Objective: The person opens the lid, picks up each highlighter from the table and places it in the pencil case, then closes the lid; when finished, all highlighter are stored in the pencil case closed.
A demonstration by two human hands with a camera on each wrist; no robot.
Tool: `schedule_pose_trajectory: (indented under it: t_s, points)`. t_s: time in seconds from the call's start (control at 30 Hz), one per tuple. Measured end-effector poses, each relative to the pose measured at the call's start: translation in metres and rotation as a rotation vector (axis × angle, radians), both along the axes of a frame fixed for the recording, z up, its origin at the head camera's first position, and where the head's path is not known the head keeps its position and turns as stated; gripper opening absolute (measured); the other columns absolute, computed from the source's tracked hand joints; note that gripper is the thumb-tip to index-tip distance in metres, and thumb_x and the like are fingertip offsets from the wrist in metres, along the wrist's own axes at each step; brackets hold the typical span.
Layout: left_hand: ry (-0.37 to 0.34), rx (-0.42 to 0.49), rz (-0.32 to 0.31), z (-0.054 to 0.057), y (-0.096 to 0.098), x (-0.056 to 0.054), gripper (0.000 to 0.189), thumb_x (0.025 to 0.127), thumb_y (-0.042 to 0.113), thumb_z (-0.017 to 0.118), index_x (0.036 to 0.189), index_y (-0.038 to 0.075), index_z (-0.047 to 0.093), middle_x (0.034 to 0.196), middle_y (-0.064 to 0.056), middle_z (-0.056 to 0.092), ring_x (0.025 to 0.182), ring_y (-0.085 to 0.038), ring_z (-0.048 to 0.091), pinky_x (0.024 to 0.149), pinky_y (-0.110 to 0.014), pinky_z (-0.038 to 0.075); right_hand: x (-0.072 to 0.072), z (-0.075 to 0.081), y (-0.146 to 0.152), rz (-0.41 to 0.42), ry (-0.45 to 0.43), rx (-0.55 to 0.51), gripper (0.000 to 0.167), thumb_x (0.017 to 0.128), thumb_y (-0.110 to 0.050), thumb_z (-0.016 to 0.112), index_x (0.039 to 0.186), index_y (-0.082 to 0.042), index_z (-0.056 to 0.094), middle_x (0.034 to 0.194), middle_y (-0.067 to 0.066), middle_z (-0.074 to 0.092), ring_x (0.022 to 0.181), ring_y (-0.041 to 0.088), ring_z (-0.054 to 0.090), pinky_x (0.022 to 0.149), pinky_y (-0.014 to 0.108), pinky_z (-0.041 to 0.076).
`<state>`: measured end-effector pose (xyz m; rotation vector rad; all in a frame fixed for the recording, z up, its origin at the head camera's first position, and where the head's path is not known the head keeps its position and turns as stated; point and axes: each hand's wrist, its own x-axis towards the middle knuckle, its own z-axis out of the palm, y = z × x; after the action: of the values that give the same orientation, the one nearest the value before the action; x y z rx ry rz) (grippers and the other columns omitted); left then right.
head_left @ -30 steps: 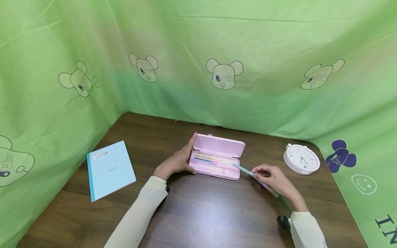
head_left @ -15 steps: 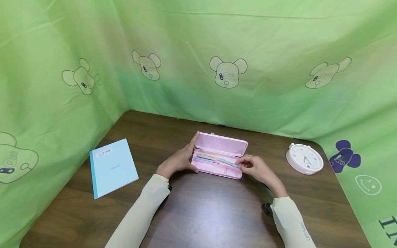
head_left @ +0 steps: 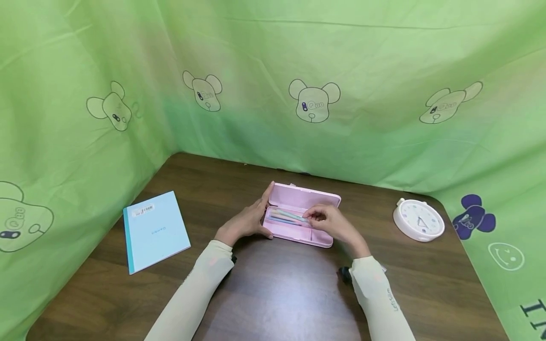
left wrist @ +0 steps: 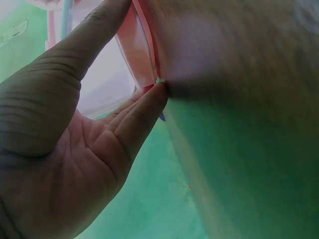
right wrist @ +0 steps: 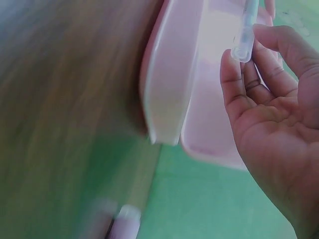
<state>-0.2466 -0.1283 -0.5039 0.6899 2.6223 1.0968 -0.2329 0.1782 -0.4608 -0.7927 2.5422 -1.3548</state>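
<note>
An open pink pencil case (head_left: 290, 233) lies mid-table, its lid (head_left: 294, 195) raised at the back. My left hand (head_left: 245, 220) stays at its left end, with the thumb by the front edge and the fingers extended along the lid's side; the left wrist view shows fingertips touching the case (left wrist: 137, 50). Thumb and fingertips of my right hand (head_left: 332, 222) pinch the clear end of a pale blue-green pen (right wrist: 247, 32) over the case. Its other end reaches among several pastel pens (head_left: 281, 219) in the long compartment.
A light blue notebook (head_left: 157, 232) lies on the table at the left. A round white clock (head_left: 419, 219) sits at the right. Green curtains (head_left: 256, 118) hang behind the brown table (head_left: 273, 293) and along both sides.
My right hand has moved left with the pen, from beside the case to above its inside, lowering the pen in among the others. My left hand has kept its place at the case.
</note>
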Motion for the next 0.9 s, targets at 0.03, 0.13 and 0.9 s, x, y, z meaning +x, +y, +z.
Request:
schedule_pose_trajectory:
  t_s: [0.03,0.13,0.9]
  points:
    - [-0.006,-0.003,0.002,0.010,0.001,0.005,0.156,0.077,0.029,0.102,0.172,0.035,-0.021,0.178,-0.024,0.016,0.154,-0.050,0.037,0.121,-0.062,0.037,-0.002,-0.001,-0.003,0.005,-0.001,-0.006,0.010,0.095,0.006,0.072,0.103,0.006,0.078,0.093,0.012,0.070,0.085,0.013,0.060,0.078,0.023,0.052]
    - [-0.005,-0.012,0.003,0.024,0.003,0.014,0.153,0.079,0.025,0.101,0.172,0.033,-0.020,0.177,-0.028,0.019,0.153,-0.051,0.038,0.120,-0.063,0.038,-0.005,-0.001,-0.012,0.027,-0.006,-0.024,0.012,0.092,0.008,0.070,0.102,0.007,0.078,0.094,0.013,0.070,0.085,0.013,0.060,0.078,0.023,0.053]
    - [0.031,-0.006,0.005,-0.042,-0.004,-0.025,0.164,0.068,0.042,0.105,0.164,0.054,-0.027,0.180,-0.016,0.018,0.153,-0.042,0.042,0.120,-0.059,0.040,-0.014,-0.007,-0.026,0.047,-0.018,0.003,0.012,0.089,0.011,0.070,0.099,0.010,0.077,0.091,0.013,0.068,0.082,0.012,0.060,0.075,0.022,0.053]
